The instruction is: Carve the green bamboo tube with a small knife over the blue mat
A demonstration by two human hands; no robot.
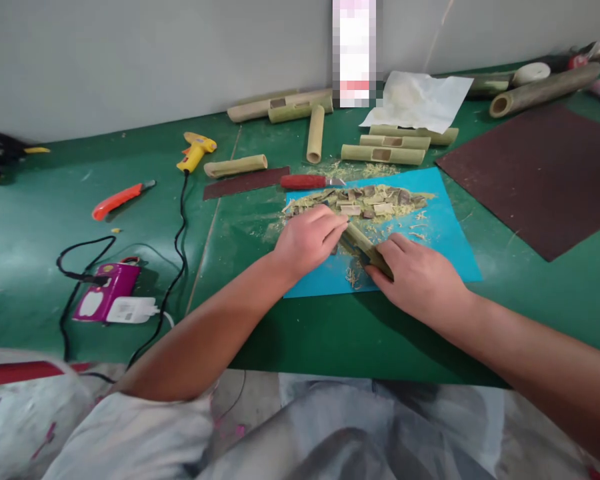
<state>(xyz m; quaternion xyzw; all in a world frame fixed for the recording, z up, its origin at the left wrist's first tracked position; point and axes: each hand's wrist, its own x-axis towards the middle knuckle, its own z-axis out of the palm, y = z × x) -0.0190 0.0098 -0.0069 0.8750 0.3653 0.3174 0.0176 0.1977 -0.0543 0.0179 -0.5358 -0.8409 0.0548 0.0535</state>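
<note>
A short piece of bamboo tube (359, 239) is held slanting over a blue sheet (450, 233). My right hand (420, 273) is closed around its near end. At the far end, the fingers of my left hand (310, 240) are pressed together on the tube; whether they also hold something small is hidden. Just beyond the hands lies a heap of bamboo chips and shavings (380, 202). A carving knife with a red handle (304, 182) rests at the sheet's far left corner, its metal blade pointing right.
Cut bamboo tubes (383, 155) lie along the back, some with notches. On the left are a yellow glue gun (196, 152), an orange utility knife (120, 200), a purple power strip (107, 293) and a black cord (181, 233). Dark brown sheet (540, 180) on the right, white paper (420, 100) behind.
</note>
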